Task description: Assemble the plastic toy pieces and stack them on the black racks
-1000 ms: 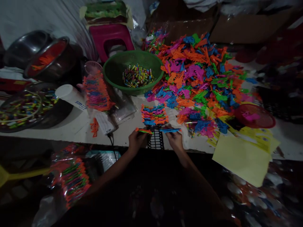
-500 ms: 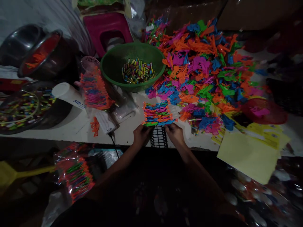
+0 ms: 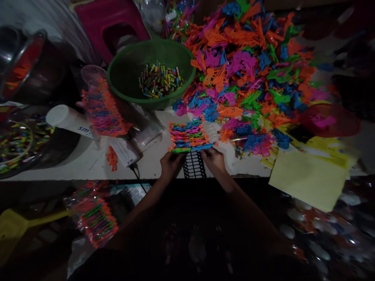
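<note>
left hand (image 3: 171,164) and right hand (image 3: 215,162), fingers curled nearly closed, are gripping the near edge of the colourful plastic row (image 3: 190,134), which is lying across the black rack (image 3: 193,164).

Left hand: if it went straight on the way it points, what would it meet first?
The left hand would probably first meet the green piece at the near edge of the colourful row. Its fingertips look very close, though actual contact is unclear in this dim view.

Bare hands (image 3: 213,162); uncovered forearms (image 3: 148,203); dark, indistinct clothing (image 3: 98,261).
</note>
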Action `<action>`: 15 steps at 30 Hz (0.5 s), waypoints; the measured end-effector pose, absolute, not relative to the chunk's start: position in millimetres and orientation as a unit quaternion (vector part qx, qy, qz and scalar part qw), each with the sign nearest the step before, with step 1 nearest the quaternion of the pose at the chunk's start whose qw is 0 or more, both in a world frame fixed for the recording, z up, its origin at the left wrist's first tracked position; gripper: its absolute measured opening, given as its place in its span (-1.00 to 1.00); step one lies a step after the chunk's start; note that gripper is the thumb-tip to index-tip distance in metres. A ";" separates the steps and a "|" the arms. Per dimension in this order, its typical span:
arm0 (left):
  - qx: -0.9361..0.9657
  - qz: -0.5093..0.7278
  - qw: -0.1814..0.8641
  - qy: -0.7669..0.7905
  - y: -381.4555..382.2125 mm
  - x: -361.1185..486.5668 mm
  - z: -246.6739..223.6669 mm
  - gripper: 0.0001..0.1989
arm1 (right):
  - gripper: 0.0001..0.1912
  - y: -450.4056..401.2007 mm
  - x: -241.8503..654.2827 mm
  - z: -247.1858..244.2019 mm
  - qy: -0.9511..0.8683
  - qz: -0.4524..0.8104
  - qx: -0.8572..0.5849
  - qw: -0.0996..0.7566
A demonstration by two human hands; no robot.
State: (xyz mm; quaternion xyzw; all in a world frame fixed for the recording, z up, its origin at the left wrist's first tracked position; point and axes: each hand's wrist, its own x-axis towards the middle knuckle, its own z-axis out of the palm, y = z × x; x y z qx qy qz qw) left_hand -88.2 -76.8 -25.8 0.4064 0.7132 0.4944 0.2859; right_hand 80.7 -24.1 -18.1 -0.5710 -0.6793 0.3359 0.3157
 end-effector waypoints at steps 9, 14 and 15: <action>0.394 0.472 0.290 0.734 -74.8 -83.3 -21.8 -0.72 | -0.74 -23.7 77.8 -10.6 -0.716 0.289 -0.583 0.253; 0.407 0.447 0.261 0.753 -73.5 -82.5 -24.8 -0.76 | -0.75 -22.3 76.2 -10.5 -0.741 0.255 -0.579 0.224; 0.410 0.444 0.253 0.755 -73.4 -82.5 -25.9 -0.77 | -0.75 -22.2 76.2 -10.3 -0.744 0.254 -0.577 0.221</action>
